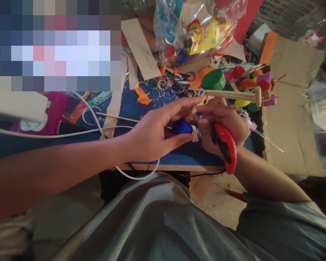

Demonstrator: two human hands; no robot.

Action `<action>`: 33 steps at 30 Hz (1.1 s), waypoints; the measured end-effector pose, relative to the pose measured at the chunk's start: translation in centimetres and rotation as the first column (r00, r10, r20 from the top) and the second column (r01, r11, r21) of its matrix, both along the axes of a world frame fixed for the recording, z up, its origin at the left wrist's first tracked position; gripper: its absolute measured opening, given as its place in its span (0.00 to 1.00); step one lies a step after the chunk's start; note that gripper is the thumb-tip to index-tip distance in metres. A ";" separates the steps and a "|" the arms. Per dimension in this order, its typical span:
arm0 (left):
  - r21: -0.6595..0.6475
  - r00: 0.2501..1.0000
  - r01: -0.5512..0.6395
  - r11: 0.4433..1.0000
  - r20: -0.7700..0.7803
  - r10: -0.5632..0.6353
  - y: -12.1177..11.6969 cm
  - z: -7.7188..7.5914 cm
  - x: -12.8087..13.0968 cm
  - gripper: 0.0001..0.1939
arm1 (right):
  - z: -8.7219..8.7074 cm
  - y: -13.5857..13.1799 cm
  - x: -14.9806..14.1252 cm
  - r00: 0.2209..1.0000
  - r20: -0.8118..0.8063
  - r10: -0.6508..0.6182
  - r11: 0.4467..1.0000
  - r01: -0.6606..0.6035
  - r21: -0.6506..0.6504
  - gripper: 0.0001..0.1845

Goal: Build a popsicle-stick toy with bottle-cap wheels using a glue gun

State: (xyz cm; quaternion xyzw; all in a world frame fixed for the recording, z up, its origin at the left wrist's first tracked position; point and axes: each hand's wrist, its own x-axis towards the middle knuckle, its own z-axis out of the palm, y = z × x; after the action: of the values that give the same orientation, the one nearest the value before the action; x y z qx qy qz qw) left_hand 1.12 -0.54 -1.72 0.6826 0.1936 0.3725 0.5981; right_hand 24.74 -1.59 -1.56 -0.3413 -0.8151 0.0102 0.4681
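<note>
Left fingers point(181, 139) curl round the blue cap point(182, 127), its long axis running sideways between them; right fingers close on the red tool point(226, 148), pointing down toward the lap.

You are facing a bench point(203, 158) with a blue top and a light wooden front edge. At its left, a magenta item point(58, 112) is lying near a white cable point(51, 136), which is looping over your front edge. A thin wooden stick point(116, 116) is crossing a beige strip point(113, 112). Farther back, rubber bands point(164, 84), orange scraps point(143, 99) and white shreds point(163, 100) are littering the surface. A green lid point(213, 79) is sitting right of the bands, and a clear plastic bag point(233, 20) is resting behind.
</note>
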 end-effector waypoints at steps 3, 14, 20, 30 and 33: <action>-0.024 1.000 -0.023 0.999 0.003 0.023 0.1 0.3 0.0 0.37 | 0.2 0.3 0.2 0.999 0.035 0.013 0.998 -0.016 0.067 0.20; -0.065 1.000 0.005 0.998 -0.006 -0.006 0.1 0.4 -0.1 0.37 | 0.7 0.7 0.7 0.987 0.118 0.111 0.993 -0.116 0.031 0.10; -0.065 0.999 0.036 0.997 0.005 -0.036 0.3 0.3 -0.2 0.36 | 1.1 0.8 0.9 0.976 0.116 0.185 0.982 -0.188 0.016 0.07; 0.007 0.999 0.032 0.999 -0.040 -0.031 0.1 0.2 0.0 0.38 | 0.6 -0.1 -0.7 0.998 0.052 0.042 0.999 -0.041 -0.016 0.04; 0.002 0.999 0.020 1.000 -0.037 -0.020 0.2 0.2 0.1 0.37 | 0.3 -0.3 -0.9 0.997 0.076 -0.014 1.000 0.015 -0.024 0.04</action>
State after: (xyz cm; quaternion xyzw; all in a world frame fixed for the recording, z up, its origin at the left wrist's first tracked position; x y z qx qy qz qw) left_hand 1.17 -0.38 -1.55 0.6920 0.1973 0.3543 0.5972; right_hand 23.83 -1.88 -1.23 -0.3530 -0.8296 0.0038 0.4325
